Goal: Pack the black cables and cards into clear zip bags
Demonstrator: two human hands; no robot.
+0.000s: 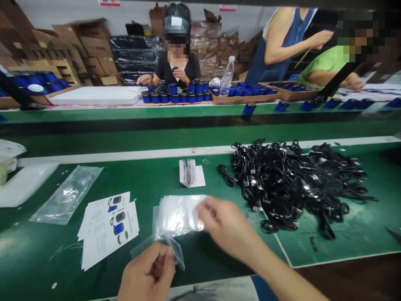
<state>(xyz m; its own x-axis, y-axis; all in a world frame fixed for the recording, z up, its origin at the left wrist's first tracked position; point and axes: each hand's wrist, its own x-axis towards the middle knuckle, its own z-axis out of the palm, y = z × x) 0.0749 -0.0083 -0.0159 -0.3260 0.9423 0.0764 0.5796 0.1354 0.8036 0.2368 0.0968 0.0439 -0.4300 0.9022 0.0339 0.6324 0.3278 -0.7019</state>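
Bagging stands at its opening stage: left hand (147,274) pinches one empty clear plastic bag (171,246), right hand (224,223) fingers rest spread on the bag stack (180,213), leaflets (108,228) and USB cables (294,184) unpacked alongside.

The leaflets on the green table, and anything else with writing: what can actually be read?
No text reads clearly anywhere.
Printed leaflets: product pictures and lines of print, too small and blurred to read.
Folded paper stack: no legible print.
Red-and-white signs on the back wall: too blurred.
Water bottle label: unreadable.
Cardboard boxes: no legible marks.
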